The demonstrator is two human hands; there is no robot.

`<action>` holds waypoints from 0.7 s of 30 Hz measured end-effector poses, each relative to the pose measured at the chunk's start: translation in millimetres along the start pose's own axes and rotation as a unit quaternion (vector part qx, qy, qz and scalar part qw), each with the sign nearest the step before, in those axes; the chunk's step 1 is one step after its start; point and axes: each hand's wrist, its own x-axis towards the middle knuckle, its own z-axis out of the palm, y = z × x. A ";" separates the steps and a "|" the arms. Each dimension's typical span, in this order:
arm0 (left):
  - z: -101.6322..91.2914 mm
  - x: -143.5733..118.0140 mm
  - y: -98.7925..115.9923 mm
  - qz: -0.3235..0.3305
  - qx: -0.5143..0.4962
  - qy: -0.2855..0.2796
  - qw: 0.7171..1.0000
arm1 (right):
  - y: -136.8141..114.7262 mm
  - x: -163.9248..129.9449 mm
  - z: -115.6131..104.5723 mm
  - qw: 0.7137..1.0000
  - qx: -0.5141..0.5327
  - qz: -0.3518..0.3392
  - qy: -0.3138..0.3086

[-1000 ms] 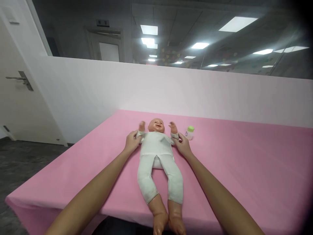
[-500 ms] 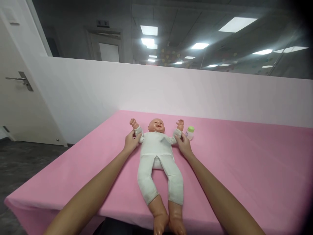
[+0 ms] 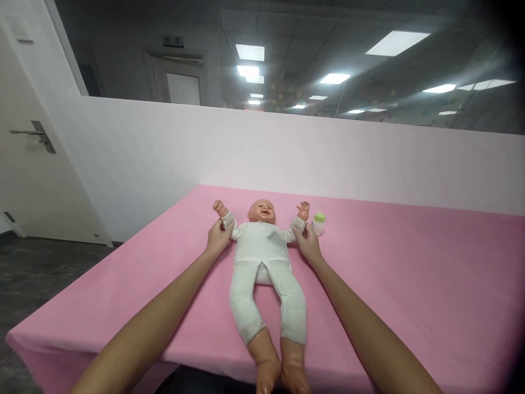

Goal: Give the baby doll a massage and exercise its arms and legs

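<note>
Head view is giving me both bare hands at work on a doll (image 3: 262, 241), which is lying face up along a pink-covered table (image 3: 394, 268), its head toward the wall (image 3: 287, 153) and its feet poking out past the near edge. As I'm judging it, the step in hand is guiding the doll's two arms together: each is angling up and outward beside the head, and the sides are roughly mirroring each other. Any next move, to my mind, is calling for an even, gentle hold on both sides, so that the trunk is not being dragged across the cloth.

The left hand (image 3: 219, 237) is grasping one sleeved arm (image 3: 228, 219) around its middle, thumb on the inner side. The right hand (image 3: 308, 242) is grasping the other arm (image 3: 298, 222) in much the same place, thumb and fingertips pinching the sleeve. How firmly either one is pressing, I cannot tell; some fingers are hiding behind the sleeves.

Both forearms are coming in from the lower corners and slanting inward, flanking the doll's legs without touching them. The wrists are looking nearly straight, the backs of the hands are facing mostly outward, and the elbows are not clearly showing. A green-capped bottle (image 3: 318, 225) is standing upright just beyond the right hand; I cannot tell whether they are touching.
</note>
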 end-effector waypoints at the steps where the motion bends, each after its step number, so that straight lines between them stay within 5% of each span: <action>1: -0.5 0.4 -0.7 -0.006 0.002 0.013 1.000 | 0.8 0.4 -0.6 1.000 0.004 0.005 0.010; 9: 5.4 -7.9 5.5 0.158 0.076 -0.075 0.982 | -10.4 -6.4 2.3 0.987 -0.073 -0.100 -0.099; 13: 5.5 -6.1 4.8 0.100 0.029 -0.060 0.993 | -6.9 -5.2 3.0 0.993 -0.063 -0.071 -0.076; 17: 3.2 -0.7 -1.1 0.012 0.005 0.024 1.000 | 0.5 -1.5 1.9 1.000 -0.011 -0.016 -0.017; 21: 4.1 -1.7 -1.7 0.048 0.021 0.000 0.999 | -1.6 -2.1 2.3 0.998 -0.035 -0.032 -0.030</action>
